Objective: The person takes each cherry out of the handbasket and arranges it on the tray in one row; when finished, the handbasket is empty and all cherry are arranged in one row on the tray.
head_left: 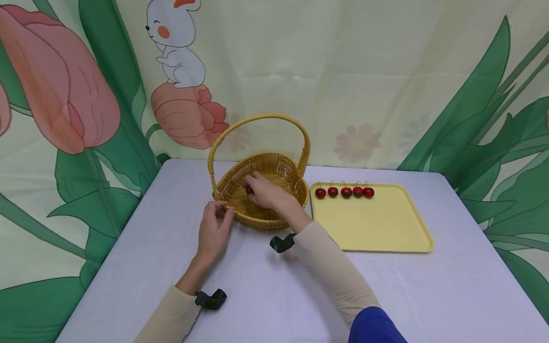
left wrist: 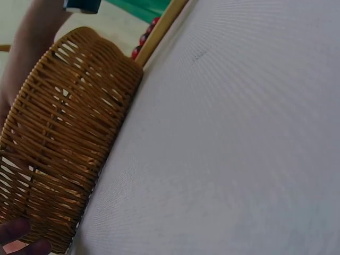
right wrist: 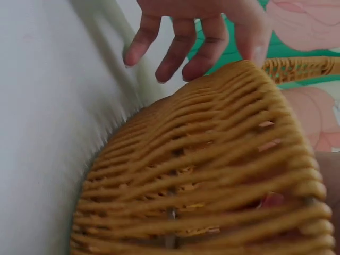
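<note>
In the head view a yellow wicker basket point(head_left: 280, 224) with a tall arched handle stands toward the back of the table. My right hand point(head_left: 268, 193) reaches over its front rim and pinches a dark red cherry point(head_left: 249, 189), partly hidden by the fingers. My left hand point(head_left: 214, 231) rests at the basket's left front rim, thumb and fingers apart. In the right wrist view the left fingers point(right wrist: 175, 50) hang loosely by the wicker wall. The basket's outer wall point(left wrist: 69, 133) fills much of the left wrist view, with left fingertips at its lower corner.
Right of the basket lies a pale yellow tray point(head_left: 373, 224). Several cherries point(head_left: 346, 192) with stems stand in a row along its back edge. A white cloth covers the table point(head_left: 253, 295), and a printed curtain point(head_left: 274, 57) hangs behind it. Each wrist wears a small black camera point(head_left: 211, 300).
</note>
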Tool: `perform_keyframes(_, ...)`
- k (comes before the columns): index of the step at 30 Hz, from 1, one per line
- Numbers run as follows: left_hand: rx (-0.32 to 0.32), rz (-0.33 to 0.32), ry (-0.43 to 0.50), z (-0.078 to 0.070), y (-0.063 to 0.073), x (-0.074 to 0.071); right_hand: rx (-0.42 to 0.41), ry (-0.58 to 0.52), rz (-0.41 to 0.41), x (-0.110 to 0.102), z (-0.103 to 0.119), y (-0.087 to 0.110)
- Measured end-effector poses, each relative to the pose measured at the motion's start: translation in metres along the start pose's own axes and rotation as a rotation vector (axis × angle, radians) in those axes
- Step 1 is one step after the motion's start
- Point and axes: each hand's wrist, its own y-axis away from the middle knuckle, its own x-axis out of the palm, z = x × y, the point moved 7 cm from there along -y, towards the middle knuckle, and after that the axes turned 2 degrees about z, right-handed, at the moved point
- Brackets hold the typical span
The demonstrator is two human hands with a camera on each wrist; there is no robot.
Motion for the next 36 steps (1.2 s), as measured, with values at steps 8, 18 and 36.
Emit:
perform_keyframes(8,0.006,0.003,-0.001,0.000,0.000,0.000,-0.004,-0.008,-0.071,-0.016,0.000,0.020)
perform_keyframes(18,0.010,-0.004,-0.007,0.000,0.001,0.000,0.023,-0.054,-0.187,-0.036,-0.004,0.049)
perform_keyframes(36,0.030,-0.011,-0.004,0.000,0.000,0.002,0.040,-0.114,-0.344,-0.059,-0.039,0.107)
